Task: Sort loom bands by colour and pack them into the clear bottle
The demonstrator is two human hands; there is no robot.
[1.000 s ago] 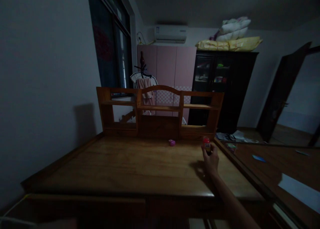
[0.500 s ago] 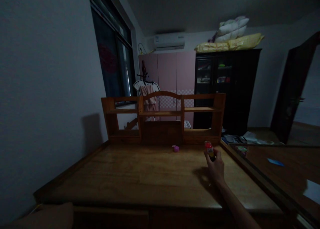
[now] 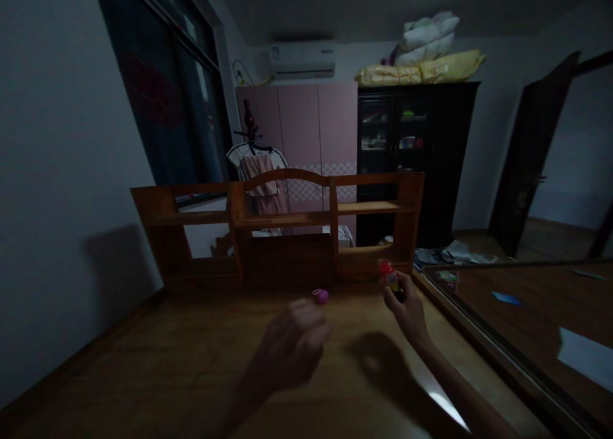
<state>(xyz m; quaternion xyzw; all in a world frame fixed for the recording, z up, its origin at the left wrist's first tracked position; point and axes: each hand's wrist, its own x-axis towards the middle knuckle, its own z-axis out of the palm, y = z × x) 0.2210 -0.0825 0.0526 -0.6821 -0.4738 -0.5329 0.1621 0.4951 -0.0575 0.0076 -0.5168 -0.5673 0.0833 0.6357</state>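
My right hand (image 3: pixel 406 304) is closed round a small bottle (image 3: pixel 391 279) with a red top and a dark, yellowish lower part. It holds the bottle tilted above the right side of the wooden desk (image 3: pixel 201 356). Over the middle of the desk is my left hand (image 3: pixel 297 343), smeared by motion; the fingers look bent, but whether they hold anything does not show. Just beyond it lies a small purple ball-shaped thing (image 3: pixel 322 297) with a pale loop on its left side.
A wooden shelf unit (image 3: pixel 287 219) rises along the desk's back edge. The wall (image 3: pixel 48 235) borders the left side. To the right, a lower brown surface (image 3: pixel 536 311) carries a blue packet (image 3: pixel 506 298) and a white sheet (image 3: pixel 587 356).
My left hand has come up from the lower left corner to over the middle of the desk. My right hand still holds the bottle. The view has shifted closer to the desk.
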